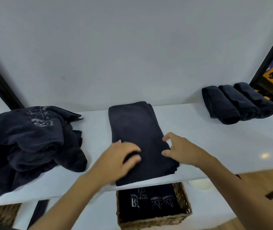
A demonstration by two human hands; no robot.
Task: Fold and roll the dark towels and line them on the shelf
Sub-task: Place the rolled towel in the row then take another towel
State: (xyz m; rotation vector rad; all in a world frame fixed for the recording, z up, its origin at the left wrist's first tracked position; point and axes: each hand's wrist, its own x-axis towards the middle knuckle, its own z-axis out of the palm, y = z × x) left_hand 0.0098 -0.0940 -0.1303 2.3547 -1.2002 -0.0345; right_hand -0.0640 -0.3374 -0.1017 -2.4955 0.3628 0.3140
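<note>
**Item: folded towel** [135, 130]. Dark, folded into a long narrow strip, lying flat at the middle of the white shelf [207, 146]. Its long axis runs from the shelf's front edge straight back to the wall [132, 47]. The near end reaches the front lip and the far end stops just short of the wall.

**Left hand** [115, 158]. Rests on the strip's near left part. The fingers are curled over the cloth but motion-blurred, so whether they pinch a fold or only press cannot be told.

**Right hand** [180, 150]. Sits at the strip's right edge, level with the left hand. Forefinger and thumb are spread apart and touch the cloth, gripping nothing that can be seen.

**Governing relation.** Both hands sit at the near end with the strip's length stretching away from the fingers. A roll would likely start at the front lip and travel along the long axis toward the wall. Neither hand is markedly nearer.

**Room.**
- Pile of unfolded towels [29, 140]: lies left of the strip, close to it but apart.
- Three rolled towels [235, 103]: lined side by side at the back right, well apart from the strip, with bare shelf between for the next roll.
- Wicker basket [152, 220]: on the level below, holding dark printed cloth.

**Risk, judged.** Cloth at the front lip could slip over.
</note>
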